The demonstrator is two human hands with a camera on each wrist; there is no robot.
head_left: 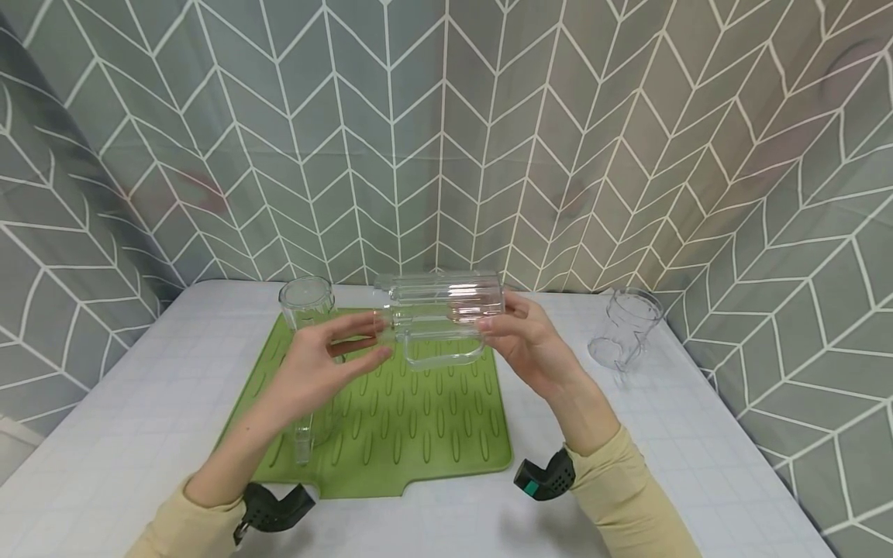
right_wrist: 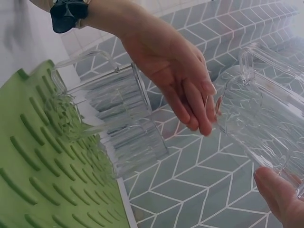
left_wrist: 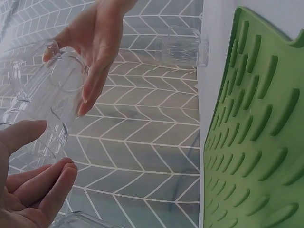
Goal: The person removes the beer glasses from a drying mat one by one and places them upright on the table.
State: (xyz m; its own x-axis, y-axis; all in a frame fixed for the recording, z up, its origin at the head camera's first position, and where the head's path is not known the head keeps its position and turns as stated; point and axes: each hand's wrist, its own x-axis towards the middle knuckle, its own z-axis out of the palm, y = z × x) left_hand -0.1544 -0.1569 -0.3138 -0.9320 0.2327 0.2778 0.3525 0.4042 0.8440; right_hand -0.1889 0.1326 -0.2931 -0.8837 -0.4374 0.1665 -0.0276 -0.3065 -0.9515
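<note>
I hold one clear glass mug in the air, lying sideways, and in the head view it shows in front of the far part of the green mat. Its handle points down toward me. My right hand grips one end of it, with the thumb on the near side and the fingers behind. My left hand is at the other end, half open, with thumb and fingers parted around the edge; whether they really pinch the glass, I cannot tell.

On the left part of the mat two more glass mugs stand, a nearer mug and a farther mug. Another mug stands on the white table, at the right, well apart from the mat. Behind is a grey curtain with white zigzag lines.
</note>
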